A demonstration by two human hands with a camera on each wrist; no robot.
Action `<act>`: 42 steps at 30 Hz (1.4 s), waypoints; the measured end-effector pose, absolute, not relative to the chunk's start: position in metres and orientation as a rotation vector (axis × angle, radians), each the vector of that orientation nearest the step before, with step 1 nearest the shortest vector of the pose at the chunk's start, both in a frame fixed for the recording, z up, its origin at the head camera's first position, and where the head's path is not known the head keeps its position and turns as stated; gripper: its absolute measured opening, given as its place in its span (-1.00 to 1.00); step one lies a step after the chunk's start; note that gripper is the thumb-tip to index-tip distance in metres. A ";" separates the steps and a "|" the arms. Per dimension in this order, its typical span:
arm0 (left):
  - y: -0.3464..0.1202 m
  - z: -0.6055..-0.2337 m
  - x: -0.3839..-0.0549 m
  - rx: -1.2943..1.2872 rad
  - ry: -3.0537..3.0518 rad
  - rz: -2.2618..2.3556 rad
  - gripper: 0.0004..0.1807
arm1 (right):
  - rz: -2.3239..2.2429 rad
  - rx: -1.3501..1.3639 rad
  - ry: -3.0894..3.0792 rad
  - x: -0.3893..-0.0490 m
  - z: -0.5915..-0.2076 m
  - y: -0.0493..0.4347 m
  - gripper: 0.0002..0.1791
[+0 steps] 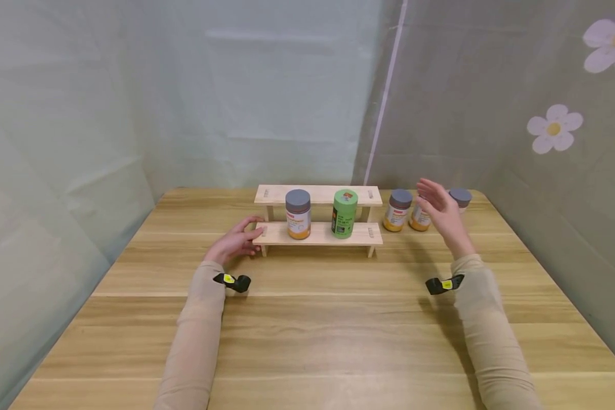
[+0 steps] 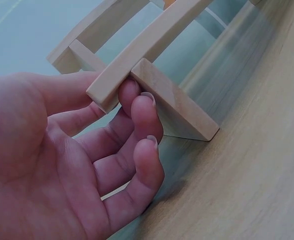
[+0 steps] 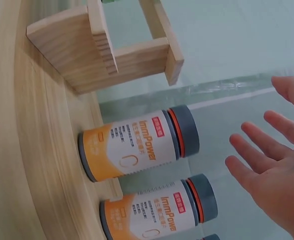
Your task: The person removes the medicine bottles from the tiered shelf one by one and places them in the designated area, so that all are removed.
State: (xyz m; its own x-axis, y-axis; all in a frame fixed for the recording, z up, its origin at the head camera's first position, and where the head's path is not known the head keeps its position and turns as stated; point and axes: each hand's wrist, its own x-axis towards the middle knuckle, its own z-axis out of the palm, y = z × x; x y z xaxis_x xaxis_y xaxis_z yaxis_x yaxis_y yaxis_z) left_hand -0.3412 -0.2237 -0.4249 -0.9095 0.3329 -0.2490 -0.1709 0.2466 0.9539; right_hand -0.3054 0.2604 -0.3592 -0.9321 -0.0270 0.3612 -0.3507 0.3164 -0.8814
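A two-tier wooden rack (image 1: 318,234) stands toward the back of the table. My left hand (image 1: 234,242) holds the left end of its lower board, with curled fingertips under the board beside the slanted leg (image 2: 177,100) in the left wrist view. On the lower board are an orange-and-white supplement jar (image 1: 298,215) with a grey lid and a green canister (image 1: 344,214). My right hand (image 1: 443,216) hovers with extended fingers in front of the jars right of the rack, apart from the nearest jar (image 3: 137,145) in the right wrist view.
Right of the rack stand a first grey-lidded jar (image 1: 397,212), a second jar (image 1: 419,219) partly hidden by my right hand, and a third (image 1: 460,197) mostly behind it. Pale curtain-like sheets (image 1: 287,102) hang behind the table (image 1: 312,319).
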 end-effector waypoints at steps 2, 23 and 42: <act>-0.224 -0.424 -0.341 0.147 2.119 1.705 -0.45 | 1.644 0.350 -2.310 -0.306 -0.360 0.259 -0.44; -0.223 -0.425 -0.339 0.181 2.105 1.714 -0.43 | 1.709 0.405 -2.282 -0.305 -0.361 0.233 -0.44; -0.225 -0.423 -0.339 0.171 2.119 1.693 -0.43 | 1.879 0.519 -2.343 -0.312 -0.368 0.194 -0.41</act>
State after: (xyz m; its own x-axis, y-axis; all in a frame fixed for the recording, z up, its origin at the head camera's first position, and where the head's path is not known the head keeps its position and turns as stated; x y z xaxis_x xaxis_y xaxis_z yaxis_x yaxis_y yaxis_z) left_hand -0.3387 -0.2253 -0.4226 -0.9037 0.3503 -0.2461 -0.1627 0.2506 0.9543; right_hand -0.3121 0.1945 -0.3685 -0.9377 -0.2038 0.2813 -0.3188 0.1834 -0.9299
